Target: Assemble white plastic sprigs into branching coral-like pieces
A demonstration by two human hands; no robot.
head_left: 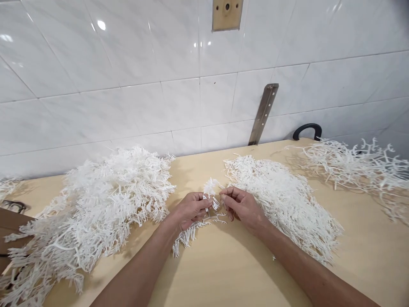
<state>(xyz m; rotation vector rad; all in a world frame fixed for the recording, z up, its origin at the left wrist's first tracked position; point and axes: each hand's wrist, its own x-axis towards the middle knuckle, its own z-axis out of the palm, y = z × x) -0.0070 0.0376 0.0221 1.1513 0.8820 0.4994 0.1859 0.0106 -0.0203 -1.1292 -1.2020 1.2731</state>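
Note:
Between the thumb and fingers of my left hand (194,209) is a small white branching sprig (211,187), which looks like artificial coral or plastic foliage. My right hand (243,207) is just to the right of it, thumb and fingertips pinched together; whatever is in them is too small to make out. Below the left hand, a thin white branched stem (212,218) and a fringed white sprig (187,238) show over the table. A large heap of white sprigs (118,187) lies left of my hands, and a flatter pile of fine white sprigs (281,196) lies to the right.
Bare white branching stems (348,164) are spread at the far right of the wooden table (367,251). Behind them a black curved handle (307,128) sticks up by the tiled wall. A metal strip (263,114) leans there. Dark-framed glasses (15,205) and a brown box (12,232) are at the left.

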